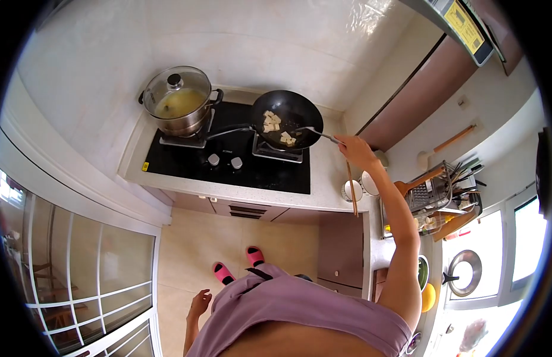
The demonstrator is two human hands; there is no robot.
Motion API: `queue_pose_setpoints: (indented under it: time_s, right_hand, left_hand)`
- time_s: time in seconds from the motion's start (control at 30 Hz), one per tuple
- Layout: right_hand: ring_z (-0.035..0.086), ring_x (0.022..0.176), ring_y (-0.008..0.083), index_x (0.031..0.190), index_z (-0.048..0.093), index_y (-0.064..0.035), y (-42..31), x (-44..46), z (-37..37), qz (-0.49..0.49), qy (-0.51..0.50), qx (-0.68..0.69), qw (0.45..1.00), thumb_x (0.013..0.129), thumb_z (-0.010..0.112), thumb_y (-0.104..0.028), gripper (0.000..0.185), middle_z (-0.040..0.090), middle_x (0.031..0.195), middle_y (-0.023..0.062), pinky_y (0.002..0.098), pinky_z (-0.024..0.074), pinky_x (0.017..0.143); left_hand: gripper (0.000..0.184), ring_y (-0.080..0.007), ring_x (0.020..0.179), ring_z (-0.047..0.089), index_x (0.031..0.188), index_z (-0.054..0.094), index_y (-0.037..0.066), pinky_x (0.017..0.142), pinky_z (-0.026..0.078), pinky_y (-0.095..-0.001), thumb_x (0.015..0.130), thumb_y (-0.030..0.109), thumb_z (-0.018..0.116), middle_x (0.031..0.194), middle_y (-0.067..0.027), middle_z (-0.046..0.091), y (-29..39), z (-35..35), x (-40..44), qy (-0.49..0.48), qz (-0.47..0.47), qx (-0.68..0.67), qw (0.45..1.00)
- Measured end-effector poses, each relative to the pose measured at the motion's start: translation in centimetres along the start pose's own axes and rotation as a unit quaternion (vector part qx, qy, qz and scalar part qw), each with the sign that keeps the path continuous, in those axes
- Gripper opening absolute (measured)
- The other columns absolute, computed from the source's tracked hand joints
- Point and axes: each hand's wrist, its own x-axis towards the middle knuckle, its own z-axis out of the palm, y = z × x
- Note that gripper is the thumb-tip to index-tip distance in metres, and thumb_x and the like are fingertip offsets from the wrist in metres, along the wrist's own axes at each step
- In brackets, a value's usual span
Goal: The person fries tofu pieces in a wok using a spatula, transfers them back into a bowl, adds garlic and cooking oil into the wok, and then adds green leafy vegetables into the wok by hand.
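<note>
My right hand (356, 152) is closed on the handle of a slim spatula (325, 136), whose head reaches into the black wok (294, 106). Pale cubes, perhaps tofu (272, 121), lie in two groups on the wok's bottom, one on the left and one nearer the front. Just below my right hand, a pair of chopsticks (351, 189) slants past a white cup (351, 191); whether my fingers touch them I cannot tell. My left hand (198, 302) hangs by my side above the floor, fingers loosely apart, holding nothing.
A lidded steel pot (179, 124) with yellowish liquid stands on the left burner of the black hob (187, 163). The wok's handle (228, 130) points left. A utensil rack (433, 184) is on the right counter. A glazed door (97, 262) is at the left.
</note>
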Motion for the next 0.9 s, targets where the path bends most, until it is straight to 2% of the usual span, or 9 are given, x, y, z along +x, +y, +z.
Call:
queue_pose_setpoints:
  time_s: [0.07,0.1,0.2,0.3,0.37,0.47,0.73,0.8,0.9]
  right_hand:
    - [0.060,0.076,0.0366,0.109,0.060,-0.0075,-0.4,-0.7,-1.1,0.049,-0.118,-0.056,0.990,0.084,0.049,-0.016,0.028,0.063,0.084,0.0195,0.0446,0.0478,0.066]
    - [0.060,0.076,0.0366,0.109,0.060,-0.0075,-0.2,-1.0,-0.3,0.049,-0.118,-0.056,0.990,0.084,0.049,-0.016,0.028,0.063,0.084,0.0195,0.0446,0.0478,0.066]
    - [0.060,0.072,0.0369,0.114,0.057,-0.0109,0.7,-1.5,5.0,-0.021,-0.108,-0.059,0.992,0.085,0.049,-0.018,0.031,0.062,0.079,0.0193,0.0461,0.0479,0.064]
    - [0.060,0.066,0.0374,0.120,0.052,-0.0135,-1.1,-0.3,10.9,0.014,-0.061,-0.110,0.992,0.086,0.050,-0.019,0.035,0.061,0.072,0.0190,0.0465,0.0482,0.061]
    - [0.059,0.063,0.0372,0.124,0.047,-0.0139,-1.9,1.1,13.3,0.041,0.006,-0.036,0.998,0.086,0.052,-0.018,0.038,0.059,0.068,0.0185,0.0471,0.0481,0.058]
    - [0.059,0.063,0.0371,0.123,0.048,-0.0126,-1.9,3.2,15.3,0.059,0.047,-0.033,0.997,0.086,0.052,-0.016,0.037,0.059,0.068,0.0192,0.0474,0.0479,0.057]
    - [0.060,0.067,0.0383,0.120,0.051,-0.0114,-1.2,8.1,12.3,0.085,0.107,0.001,0.991,0.087,0.050,-0.018,0.033,0.061,0.072,0.0203,0.0475,0.0482,0.059]
    - [0.060,0.068,0.0383,0.120,0.051,-0.0111,-0.9,9.2,12.4,0.095,0.083,-0.005,0.992,0.088,0.049,-0.019,0.033,0.062,0.074,0.0195,0.0472,0.0487,0.059]
    - [0.061,0.070,0.0376,0.121,0.050,-0.0122,-0.1,9.3,13.1,0.063,0.022,-0.046,0.997,0.088,0.049,-0.019,0.034,0.062,0.077,0.0184,0.0465,0.0494,0.060]
  left_hand:
    - [0.031,-0.0305,0.079,0.064,0.111,0.056,0.007,0.068,0.051,-0.0383,0.087,0.026,0.057,0.086,-0.0172,0.066,-1.6,-0.1,1.0,-0.003,0.009,0.020,1.000]
    - [0.031,-0.0304,0.079,0.064,0.112,0.056,0.007,0.068,0.050,-0.0383,0.086,0.025,0.057,0.086,-0.0173,0.066,-1.7,-0.2,1.3,0.000,0.004,0.020,1.000]
    - [0.032,-0.0303,0.080,0.064,0.112,0.056,0.007,0.069,0.050,-0.0387,0.086,0.025,0.057,0.086,-0.0171,0.066,-1.3,-0.5,1.5,0.003,0.012,0.025,1.000]
    - [0.032,-0.0302,0.081,0.064,0.112,0.056,0.007,0.069,0.050,-0.0391,0.086,0.026,0.057,0.086,-0.0169,0.066,-1.8,-0.4,1.5,0.006,0.018,0.014,1.000]
    - [0.032,-0.0302,0.081,0.064,0.111,0.056,0.007,0.069,0.050,-0.0391,0.086,0.026,0.057,0.086,-0.0167,0.066,-1.8,-0.3,0.7,0.011,0.008,0.017,1.000]
    - [0.033,-0.0301,0.080,0.064,0.112,0.056,0.007,0.069,0.050,-0.0391,0.086,0.028,0.057,0.085,-0.0166,0.066,-2.3,-0.2,-0.3,0.023,-0.008,0.014,1.000]
    - [0.034,-0.0293,0.079,0.064,0.112,0.056,0.006,0.069,0.050,-0.0381,0.086,0.028,0.055,0.084,-0.0157,0.066,-2.7,1.4,-2.9,0.032,-0.062,-0.015,0.997]
    - [0.035,-0.0296,0.079,0.064,0.112,0.056,0.006,0.068,0.050,-0.0378,0.086,0.029,0.055,0.085,-0.0161,0.066,-2.4,1.9,-3.1,0.027,0.001,0.000,1.000]
    - [0.035,-0.0297,0.079,0.064,0.113,0.056,0.006,0.069,0.051,-0.0374,0.086,0.028,0.056,0.086,-0.0167,0.066,1.1,1.3,-3.0,0.034,-0.022,-0.005,0.999]
